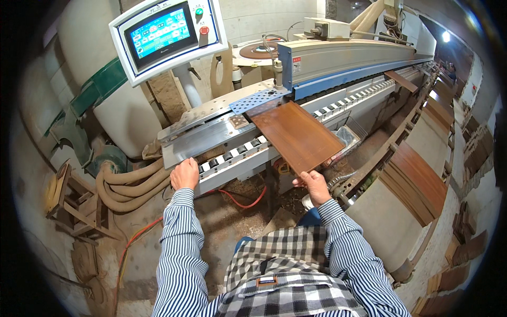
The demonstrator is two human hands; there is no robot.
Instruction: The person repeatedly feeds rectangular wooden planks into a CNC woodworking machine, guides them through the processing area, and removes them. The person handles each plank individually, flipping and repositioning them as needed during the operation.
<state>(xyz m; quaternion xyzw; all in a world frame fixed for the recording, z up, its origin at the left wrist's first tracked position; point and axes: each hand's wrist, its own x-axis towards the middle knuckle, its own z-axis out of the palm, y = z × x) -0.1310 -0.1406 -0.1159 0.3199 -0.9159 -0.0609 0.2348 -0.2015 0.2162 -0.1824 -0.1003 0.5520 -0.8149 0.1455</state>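
A brown wood-look board (297, 133) lies flat across the feed end of a long edge-banding machine (348, 79), its near part jutting out over the roller rail. At the board's near corner is my right hand (313, 188), fingers curled and fingertips against the edge. My left hand (185, 174) is closed over the near left end of the machine's front rail (237, 161), beside the black and white rollers. What its fingertips grip is hidden. A blue perforated plate (259, 100) covers the board's far left corner.
A control screen (161, 34) with green and red buttons stands at upper left. Thick dust hoses (132, 185) and a red hose (248, 203) run low on the left. To the right, a conveyor (385, 232) carries a stack of brown boards (414, 182). Another panel (401, 81) protrudes farther along the machine.
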